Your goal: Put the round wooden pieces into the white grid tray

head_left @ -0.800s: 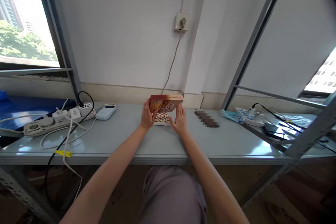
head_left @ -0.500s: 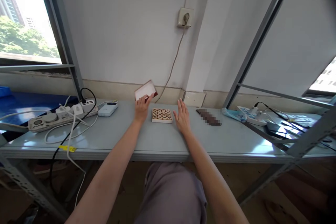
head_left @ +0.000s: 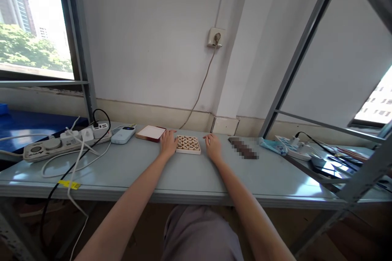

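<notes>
Pale wall [head_left: 147, 40] fills top half of frame, meets rear of gray table [head_left: 190, 177] around mid-height. Table runs full width; front lip crosses lower part of frame, roughly level. Widest run of visible top: from tray to front lip, bounded by the two forearms. Second stretch lower right, right forearm out to the gray metal post.

Window [head_left: 33, 20], upper left. Left power strip [head_left: 61, 143], left of center-left, loaded with plugs; cables spill over front lip there, so that edge is tight. Right power strip [head_left: 298, 154] toward right side, cables behind it.

Lid [head_left: 150, 132], center-left, flat, white inside up, red rim; well back from front lip. Tray [head_left: 188, 152], center frame, level, set back from lip as well.

Left hand [head_left: 168, 142] between lid and tray: palm down, fingers loosely spread, gripping nothing visible. Right at tray's left wall; contact with tray or lid can't be told. Right hand [head_left: 213, 147] just off tray's right wall, narrow gap, fingers loosely bent, holding nothing I can see.

Dark item [head_left: 244, 148], right of center, detail pixelated; strip of tabletop between it and right hand. Light-blue packet [head_left: 272, 145] further right. White device [head_left: 123, 135] sits just left of lid, little side room. Socket [head_left: 216, 37], upper center-right. Round wooden pieces [head_left: 188, 142] packed in rows inside tray.
</notes>
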`<state>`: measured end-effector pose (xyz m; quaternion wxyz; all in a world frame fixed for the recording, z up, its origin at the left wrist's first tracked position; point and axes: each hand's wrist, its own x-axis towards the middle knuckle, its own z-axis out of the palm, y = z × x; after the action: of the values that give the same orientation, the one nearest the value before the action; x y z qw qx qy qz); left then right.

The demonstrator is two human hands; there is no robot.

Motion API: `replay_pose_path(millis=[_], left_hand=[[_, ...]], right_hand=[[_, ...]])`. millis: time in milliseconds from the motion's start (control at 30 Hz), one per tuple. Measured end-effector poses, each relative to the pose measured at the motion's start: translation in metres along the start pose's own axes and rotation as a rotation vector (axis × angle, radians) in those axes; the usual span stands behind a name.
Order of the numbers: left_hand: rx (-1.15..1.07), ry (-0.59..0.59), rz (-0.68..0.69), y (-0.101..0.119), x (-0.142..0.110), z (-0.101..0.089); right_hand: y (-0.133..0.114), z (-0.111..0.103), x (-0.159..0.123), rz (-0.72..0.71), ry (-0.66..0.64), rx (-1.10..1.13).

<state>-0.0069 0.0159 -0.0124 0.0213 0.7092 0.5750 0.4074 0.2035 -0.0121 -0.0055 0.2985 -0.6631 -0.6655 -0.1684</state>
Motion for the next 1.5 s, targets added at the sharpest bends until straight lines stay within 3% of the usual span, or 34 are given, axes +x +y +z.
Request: replay_pose_path(millis=[100,233,367,500,567,633,767,1067,1200,1333,1500], left_hand=[[-0.119,-0.085,-0.09,-0.001,0.01,0.007],[-0.137,-0.101,-0.232,-0.013,0.041,0.011],[-0.221,-0.144,-0.102,-0.019,0.062,0.021],[-0.322,-0.135,-0.215,-0.021,0.058,0.039],[-0.357,-0.187,-0.251,-0.021,0.052,0.046],[-0.385,-0.155,-0.205,-0.021,0.048,0.05],[-0.433,-0.152,-0.258,-0.021,0.045,0.051],[-0.378,-0.184,-0.278,-0.02,0.041,0.037],[-0.393,-0.261,-0.279,-0.019,0.04,0.033],[-0.436,-0.267,-0.271,-0.02,0.04,0.039],[-0.453,-0.255,-0.281,-0.024,0.043,0.047]], right_hand=[[0.019,0.021,0.021,0.049,-0.201,0.092],[0.037,0.044,0.043,0.131,-0.335,0.345],[0.034,0.051,0.048,0.143,-0.344,0.652],[0.021,0.053,0.042,0.152,-0.368,0.815],[0.018,0.052,0.039,0.146,-0.392,0.813],[0.018,0.049,0.036,0.159,-0.384,0.819],[0.02,0.042,0.031,0.135,-0.41,0.83],[0.014,0.036,0.028,0.114,-0.352,0.57],[0.007,0.033,0.031,0.148,-0.372,0.513],[-0.001,0.027,0.029,0.112,-0.285,0.356],[-0.012,0.021,0.023,0.069,-0.245,0.34]])
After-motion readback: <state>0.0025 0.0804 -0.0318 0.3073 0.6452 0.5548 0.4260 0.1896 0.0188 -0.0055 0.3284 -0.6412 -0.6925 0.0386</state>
